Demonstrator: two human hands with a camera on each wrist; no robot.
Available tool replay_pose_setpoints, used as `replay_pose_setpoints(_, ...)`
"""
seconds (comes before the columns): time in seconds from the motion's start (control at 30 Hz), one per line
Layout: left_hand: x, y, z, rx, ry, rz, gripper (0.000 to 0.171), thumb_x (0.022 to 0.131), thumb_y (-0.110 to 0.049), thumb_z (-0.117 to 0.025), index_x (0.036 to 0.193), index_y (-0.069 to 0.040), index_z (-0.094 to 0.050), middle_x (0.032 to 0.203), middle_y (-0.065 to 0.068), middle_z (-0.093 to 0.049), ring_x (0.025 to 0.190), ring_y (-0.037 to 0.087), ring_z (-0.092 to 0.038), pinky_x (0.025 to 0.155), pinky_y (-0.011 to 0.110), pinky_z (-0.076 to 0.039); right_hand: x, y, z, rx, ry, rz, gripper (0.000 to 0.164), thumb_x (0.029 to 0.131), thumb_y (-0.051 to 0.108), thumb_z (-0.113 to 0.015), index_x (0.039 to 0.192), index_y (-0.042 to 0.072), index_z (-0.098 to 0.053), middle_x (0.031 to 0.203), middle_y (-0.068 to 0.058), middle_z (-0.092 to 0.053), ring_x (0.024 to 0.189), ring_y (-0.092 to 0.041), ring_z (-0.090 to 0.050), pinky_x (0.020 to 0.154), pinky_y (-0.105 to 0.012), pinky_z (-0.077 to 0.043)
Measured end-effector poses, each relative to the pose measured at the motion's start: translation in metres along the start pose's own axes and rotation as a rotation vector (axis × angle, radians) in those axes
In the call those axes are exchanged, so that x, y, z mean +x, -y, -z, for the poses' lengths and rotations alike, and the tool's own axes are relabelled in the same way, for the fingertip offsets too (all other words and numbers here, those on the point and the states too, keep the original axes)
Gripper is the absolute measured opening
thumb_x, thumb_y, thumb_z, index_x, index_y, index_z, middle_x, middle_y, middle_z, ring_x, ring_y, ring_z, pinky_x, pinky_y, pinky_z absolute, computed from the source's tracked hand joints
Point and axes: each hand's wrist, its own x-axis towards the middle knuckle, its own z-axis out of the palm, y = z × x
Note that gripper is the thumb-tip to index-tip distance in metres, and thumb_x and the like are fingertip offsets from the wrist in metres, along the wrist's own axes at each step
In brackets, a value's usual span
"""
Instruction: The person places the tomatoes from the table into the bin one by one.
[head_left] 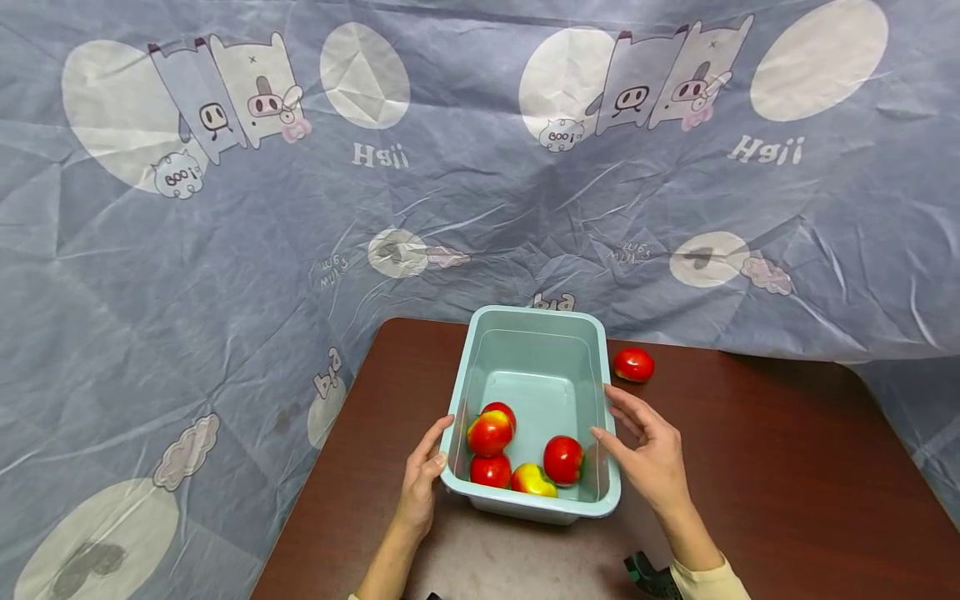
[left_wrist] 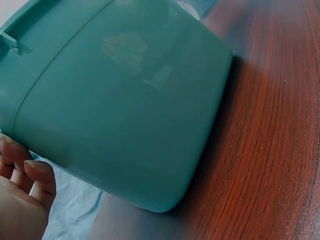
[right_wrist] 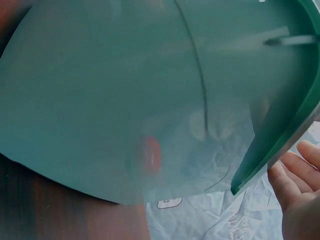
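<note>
A light blue-green plastic bin (head_left: 528, 350) stands on the table. Inside its near end lie several apples: a red one (head_left: 564, 460), a yellow-red one (head_left: 534, 481), and a small cluster of red ones (head_left: 491, 434) by the left wall. My left hand (head_left: 420, 490) touches the bin's left rim, thumb and index finger spread apart. In the left wrist view, its fingertips (left_wrist: 37, 167) are close to the bin's edge. At the right rim is my right hand (head_left: 654, 462), fingers outside and thumb near the rim's top. Its fingers look loosely extended in the right wrist view.
Another red apple (head_left: 633, 365) lies on the table, outside the bin's far right side. The dark brown wooden table (head_left: 750, 467) extends to the right. Blue-grey printed cloth (head_left: 480, 192) hangs behind and to the left. A dark object (head_left: 651, 575) is beside my right wrist.
</note>
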Motion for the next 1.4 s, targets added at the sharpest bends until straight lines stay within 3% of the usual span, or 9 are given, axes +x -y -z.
replay_pose_setpoints(0.13,0.0,-0.001,0.001,0.018,-0.008,0.018,0.056,0.091,-0.007,-0.037,0.146,0.004,-0.035,0.135,0.025,-0.049,0.113,0.024,-0.053,0.09,0.026,-0.047,-0.003,-0.02,0.002,0.062,-0.072,-0.104,0.051,0.074,-0.013,-0.074,0.124,-0.007,-0.06,0.126,-0.028,-0.061,0.108,-0.005,-0.066,0.09,-0.016,-0.05)
replay_pose_setpoints(0.27,-0.001,-0.002,0.0,0.017,-0.014,0.037,0.056,0.091,-0.008,-0.038,0.146,0.003,-0.036,0.138,0.026,-0.047,0.115,0.025,-0.053,0.091,0.027,-0.047,-0.003,-0.04,0.004,0.082,-0.152,-0.204,0.044,0.079,-0.007,-0.073,0.122,-0.001,-0.064,0.125,-0.023,-0.063,0.106,-0.007,-0.067,0.088,-0.016,-0.051)
replay_pose_setpoints(0.57,-0.001,-0.002,0.0,0.008,-0.016,0.055,0.055,0.092,-0.009,-0.038,0.146,0.003,-0.036,0.139,0.024,-0.048,0.114,0.027,-0.053,0.09,0.028,-0.048,0.009,-0.078,0.012,0.065,-0.301,-0.375,0.036,0.085,0.004,-0.071,0.12,0.0,-0.065,0.121,-0.018,-0.067,0.101,-0.004,-0.068,0.08,-0.009,-0.05)
replay_pose_setpoints(0.8,-0.002,-0.002,0.001,0.012,-0.018,0.034,0.056,0.091,-0.007,-0.038,0.145,0.004,-0.036,0.113,0.011,-0.06,0.104,0.018,-0.056,0.085,0.026,-0.048,0.002,-0.114,0.017,-0.003,-0.291,-0.506,0.039,0.085,0.008,-0.072,0.123,0.003,-0.064,0.126,-0.018,-0.064,0.101,0.001,-0.066,0.077,-0.005,-0.048)
replay_pose_setpoints(0.93,-0.001,-0.002,0.001,-0.001,-0.014,0.034,0.056,0.091,-0.008,-0.038,0.146,0.004,-0.036,0.119,0.011,-0.059,0.107,0.018,-0.055,0.089,0.026,-0.047,0.0,-0.132,0.02,-0.06,-0.292,-0.528,0.041,0.086,0.012,-0.072,0.125,0.004,-0.062,0.128,-0.017,-0.063,0.103,-0.001,-0.066,0.077,-0.004,-0.047)
replay_pose_setpoints(1.03,-0.001,-0.002,0.0,0.0,-0.016,0.036,0.056,0.091,-0.008,-0.038,0.146,0.004,-0.036,0.117,0.01,-0.06,0.105,0.018,-0.056,0.088,0.027,-0.048,0.004,-0.143,0.024,-0.118,-0.287,-0.54,0.045,0.086,0.018,-0.072,0.128,0.007,-0.06,0.131,-0.014,-0.062,0.111,-0.012,-0.065,0.079,-0.004,-0.046)
replay_pose_setpoints(1.13,-0.001,-0.002,0.0,0.003,-0.016,0.032,0.056,0.091,-0.008,-0.038,0.145,0.004,-0.036,0.119,0.011,-0.061,0.104,0.018,-0.057,0.086,0.027,-0.049,0.011,-0.153,0.03,-0.179,-0.258,-0.556,0.052,0.087,0.022,-0.071,0.134,0.009,-0.055,0.136,-0.013,-0.059,0.121,-0.026,-0.06,0.089,-0.013,-0.047)
replay_pose_setpoints(1.23,-0.001,-0.002,0.001,0.008,-0.017,0.024,0.056,0.091,-0.008,-0.039,0.145,0.005,-0.035,0.128,0.017,-0.058,0.107,0.019,-0.057,0.088,0.027,-0.049,0.021,-0.162,0.035,-0.265,-0.195,-0.554,0.059,0.089,0.026,-0.069,0.141,0.009,-0.047,0.142,-0.015,-0.053,0.123,-0.035,-0.057,0.096,-0.032,-0.048)
replay_pose_setpoints(1.4,-0.002,-0.003,0.002,0.01,-0.001,0.03,0.056,0.092,-0.009,-0.039,0.146,0.004,-0.034,0.132,0.019,-0.055,0.11,0.019,-0.056,0.091,0.027,-0.047,0.039,-0.176,0.04,-0.407,-0.122,-0.509,0.066,0.088,0.023,-0.068,0.146,0.006,-0.041,0.147,-0.02,-0.046,0.115,-0.044,-0.059,0.093,-0.054,-0.049)
